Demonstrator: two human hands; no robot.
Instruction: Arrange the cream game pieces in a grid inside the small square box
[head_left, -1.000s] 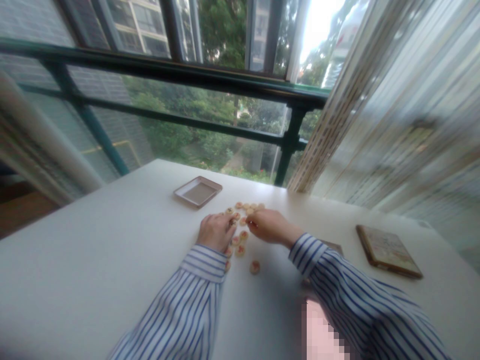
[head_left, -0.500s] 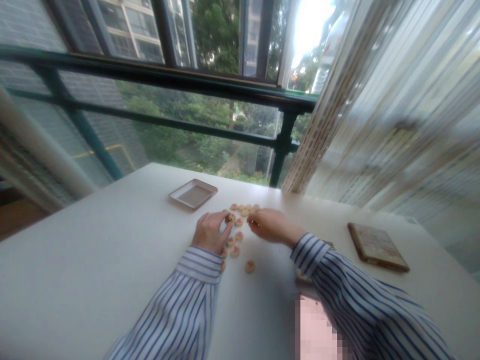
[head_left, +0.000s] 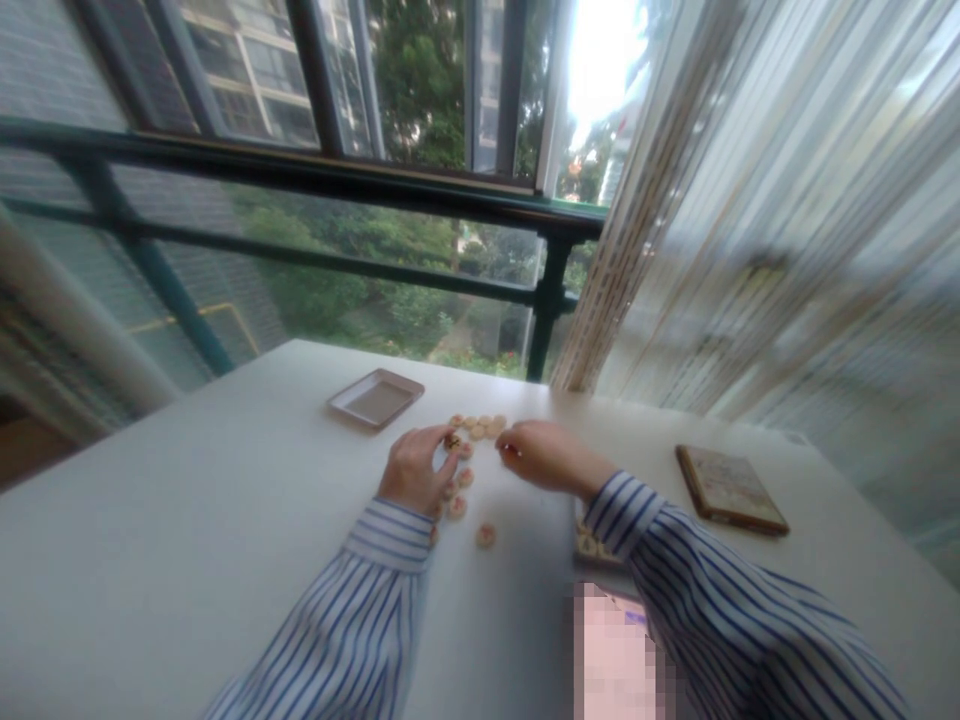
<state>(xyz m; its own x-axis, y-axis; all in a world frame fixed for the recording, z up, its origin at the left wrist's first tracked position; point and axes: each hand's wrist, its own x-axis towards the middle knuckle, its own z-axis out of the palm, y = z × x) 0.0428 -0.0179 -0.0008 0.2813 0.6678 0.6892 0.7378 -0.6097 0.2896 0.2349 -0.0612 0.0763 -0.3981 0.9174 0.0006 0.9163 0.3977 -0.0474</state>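
Note:
My left hand (head_left: 416,468) pinches a round xiangqi piece (head_left: 452,440) with dark marks between thumb and fingers, just above the table. Close to it lies a loose group of round pale pieces, several with red marks, such as this red-marked piece (head_left: 457,507); my left hand partly hides some. At the far end sits a cluster of plain-looking pieces (head_left: 478,431). My right hand (head_left: 546,455) is closed beside that cluster, its fingertips curled together; whatever they hold, if anything, cannot be made out. One red-marked piece (head_left: 486,535) lies apart, nearer me.
A shallow empty tray (head_left: 375,399) lies at the back left of the white table (head_left: 187,560). Under my right forearm, a box with more pieces (head_left: 592,545) shows in part. A flat brown wooden case (head_left: 731,490) lies to the right. String curtains and a green railing border the table.
The view has shifted slightly, so the table and objects appear further left. My left hand keeps its pinch, the dark-marked piece now showing more clearly. My right hand stays closed beside the cluster.

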